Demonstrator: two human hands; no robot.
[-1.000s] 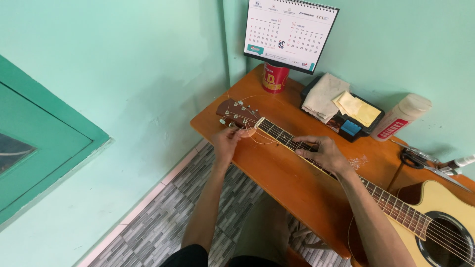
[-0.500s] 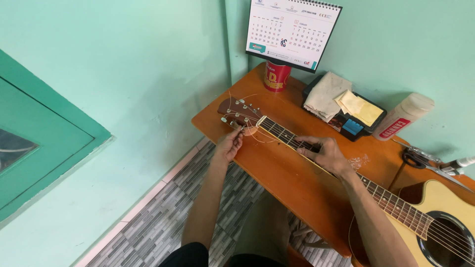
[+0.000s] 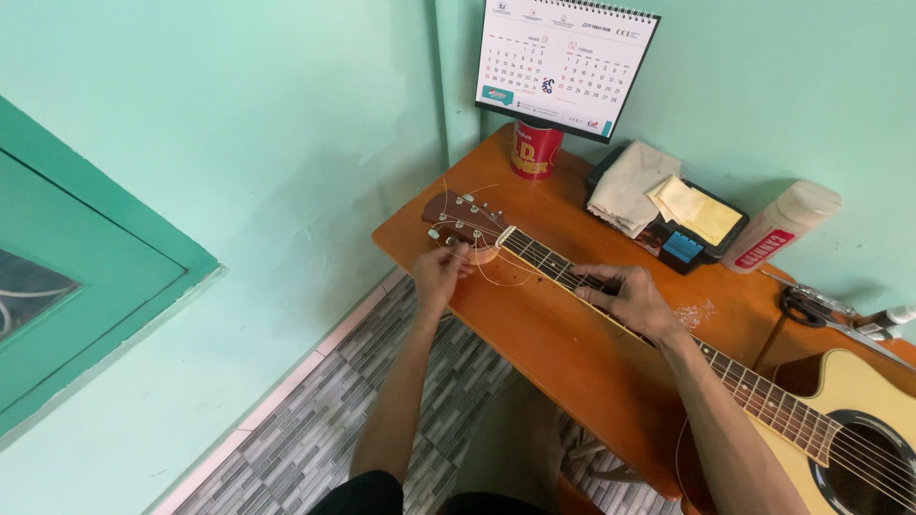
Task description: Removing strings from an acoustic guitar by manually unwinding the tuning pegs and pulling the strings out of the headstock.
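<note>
Guitar [image 3: 763,401] lying across wooden surface [image 3: 563,353] | left hand [image 3: 441,272] pinching tuning peg [image 3: 436,235] at headstock [image 3: 463,221] | right hand [image 3: 630,298] pressing strings [image 3: 558,267] on neck, fingers spread.

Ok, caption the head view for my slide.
Left hand at the acoustic guitar's headstock, right hand pressing its neck on the orange wooden table.

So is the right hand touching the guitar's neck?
Touching. The head view shows the right hand lying flat on the guitar neck, fingers pressed over the strings with no gap between them.
</note>
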